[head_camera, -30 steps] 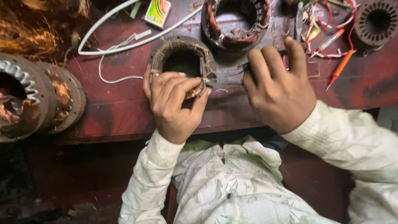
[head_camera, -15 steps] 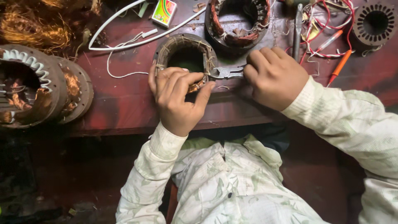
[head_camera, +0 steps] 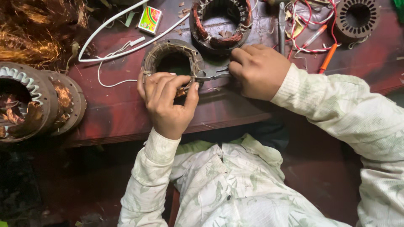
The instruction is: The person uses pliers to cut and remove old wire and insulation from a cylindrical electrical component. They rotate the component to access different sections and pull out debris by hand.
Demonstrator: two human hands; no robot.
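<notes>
The left hand (head_camera: 168, 103) grips the near rim of a wound motor stator (head_camera: 173, 63) lying flat on the dark red bench (head_camera: 113, 113), fingers (head_camera: 162, 86) curled over its edge; the right hand (head_camera: 261, 71) is closed round the handles of pliers (head_camera: 210, 75), whose nose meets the stator's right side; a second stator (head_camera: 221, 21) sits just behind; a small box (head_camera: 150, 19) lies near a white cable (head_camera: 122, 46).
</notes>
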